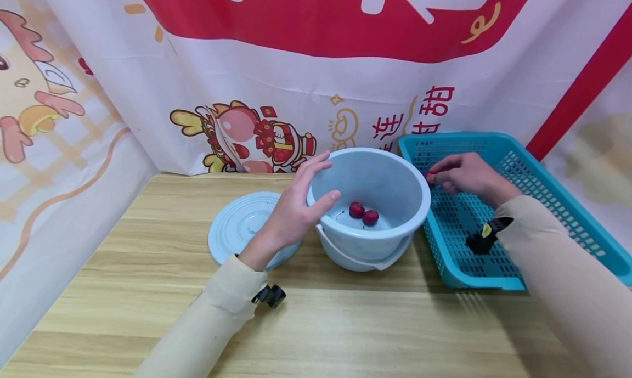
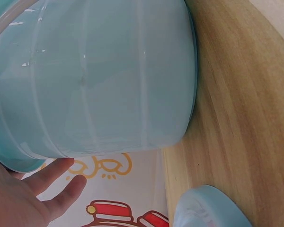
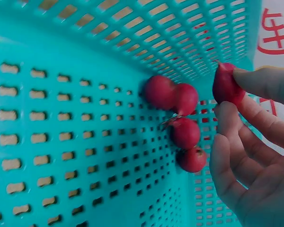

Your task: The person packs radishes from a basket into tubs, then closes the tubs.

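Observation:
My right hand [image 1: 466, 175] pinches a small red radish [image 3: 228, 84] between thumb and fingers, over the far left part of the turquoise basket [image 1: 446, 257]. Several more radishes [image 3: 185, 133] lie clustered in the basket beneath that hand, as the right wrist view shows. To the basket's left stands a light blue bucket [image 1: 357, 243], with two radishes [image 1: 370, 218] on its bottom. At the bucket's left rim is my left hand [image 1: 298, 202], thumb and fingers spread, the thumb reaching over the opening.
A round light blue lid [image 1: 229, 230] lies on the wooden table [image 1: 163, 268], left of the bucket and partly behind the left forearm. The bucket's handle [image 1: 380, 265] hangs down at its front. A printed cloth [image 1: 276, 82] rises behind the table.

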Demonstrator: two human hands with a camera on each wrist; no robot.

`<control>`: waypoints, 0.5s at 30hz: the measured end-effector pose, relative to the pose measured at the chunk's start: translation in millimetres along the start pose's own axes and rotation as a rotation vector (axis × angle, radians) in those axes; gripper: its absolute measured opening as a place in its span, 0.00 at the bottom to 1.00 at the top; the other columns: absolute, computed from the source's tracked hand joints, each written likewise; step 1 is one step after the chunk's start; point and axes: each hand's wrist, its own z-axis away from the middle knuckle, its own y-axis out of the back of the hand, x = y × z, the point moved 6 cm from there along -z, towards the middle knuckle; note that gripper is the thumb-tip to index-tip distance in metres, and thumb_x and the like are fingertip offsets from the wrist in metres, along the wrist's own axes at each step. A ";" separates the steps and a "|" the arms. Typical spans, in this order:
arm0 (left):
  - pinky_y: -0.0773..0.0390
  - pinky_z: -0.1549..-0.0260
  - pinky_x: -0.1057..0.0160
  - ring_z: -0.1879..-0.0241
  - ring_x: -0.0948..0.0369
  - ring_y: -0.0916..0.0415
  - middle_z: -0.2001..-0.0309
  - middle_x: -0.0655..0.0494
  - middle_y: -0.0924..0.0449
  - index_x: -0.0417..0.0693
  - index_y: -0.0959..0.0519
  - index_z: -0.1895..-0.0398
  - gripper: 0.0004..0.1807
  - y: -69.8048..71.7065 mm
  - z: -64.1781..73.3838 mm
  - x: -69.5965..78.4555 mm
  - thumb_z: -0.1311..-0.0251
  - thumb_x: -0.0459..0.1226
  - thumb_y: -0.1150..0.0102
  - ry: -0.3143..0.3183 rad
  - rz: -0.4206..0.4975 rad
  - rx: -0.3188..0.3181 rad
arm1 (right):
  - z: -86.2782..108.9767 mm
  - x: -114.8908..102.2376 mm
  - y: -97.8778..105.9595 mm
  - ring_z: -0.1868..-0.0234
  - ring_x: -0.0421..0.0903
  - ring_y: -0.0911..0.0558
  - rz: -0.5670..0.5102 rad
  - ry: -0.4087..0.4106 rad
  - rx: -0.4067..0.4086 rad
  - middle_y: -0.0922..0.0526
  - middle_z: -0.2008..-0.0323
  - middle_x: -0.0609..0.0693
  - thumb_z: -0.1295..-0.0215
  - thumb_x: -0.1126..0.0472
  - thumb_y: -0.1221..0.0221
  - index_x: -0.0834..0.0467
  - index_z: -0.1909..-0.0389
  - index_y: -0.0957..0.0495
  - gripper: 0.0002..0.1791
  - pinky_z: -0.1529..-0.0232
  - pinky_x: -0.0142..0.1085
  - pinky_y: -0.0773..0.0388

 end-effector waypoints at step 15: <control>0.31 0.26 0.36 0.17 0.54 0.44 0.15 0.66 0.47 0.50 0.35 0.21 0.37 -0.1 -0.8 -0.6 0.29 0.54 0.45 -0.010 -0.006 0.009 | 11.1 -14.6 15.5 0.50 0.46 0.16 -0.170 0.103 0.188 0.20 0.39 0.48 0.29 0.35 0.38 0.53 0.30 0.24 0.35 0.54 0.30 0.14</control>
